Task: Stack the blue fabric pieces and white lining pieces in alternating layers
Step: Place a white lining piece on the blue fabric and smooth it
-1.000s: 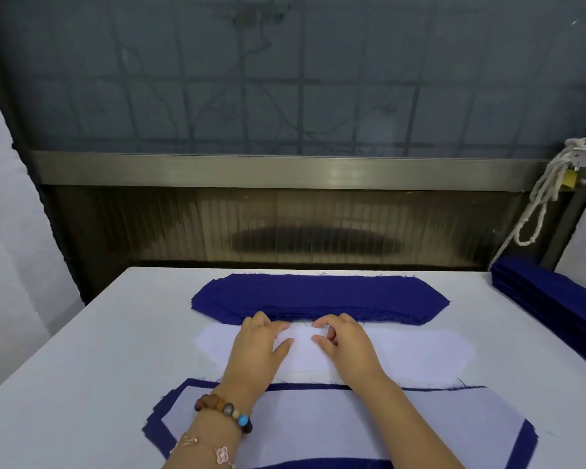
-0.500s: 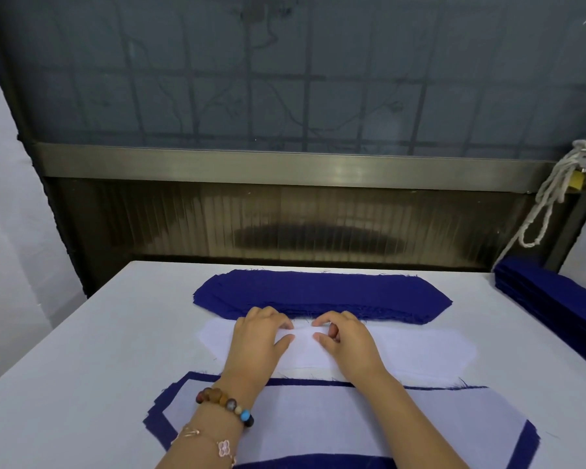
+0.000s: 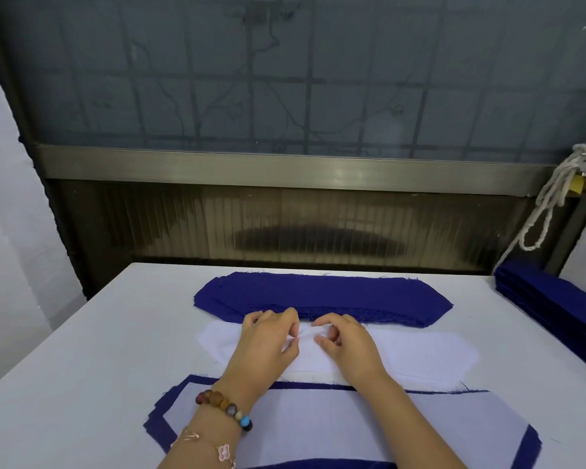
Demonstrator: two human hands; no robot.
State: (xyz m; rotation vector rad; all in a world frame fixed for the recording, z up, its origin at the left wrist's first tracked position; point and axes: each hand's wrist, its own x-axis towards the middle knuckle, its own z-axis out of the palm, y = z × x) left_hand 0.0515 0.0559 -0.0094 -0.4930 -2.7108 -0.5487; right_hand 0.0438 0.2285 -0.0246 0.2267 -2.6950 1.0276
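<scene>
White lining pile (image 3: 403, 353): mid-table (image 3: 99, 367), betw. blue fabric pile (image 3: 322, 294) (far side) and layered stack (image 3: 318, 428) (near edge, white on top).
L hand (image 3: 268, 343): fingers curled, pinching top lining pc (image 3: 310, 353) at centre.
R hand (image 3: 349, 343): fingers curled alongside, apparently pinching same pc; grip partly hidden.

Both my forearms reach forward, palms down, hands side by side and nearly touching: my left hand (image 3: 268, 345) pinches the white lining piece (image 3: 420, 353) between thumb and fingers, my right hand (image 3: 351, 345) arches with fingers curled, grip unclear.
</scene>
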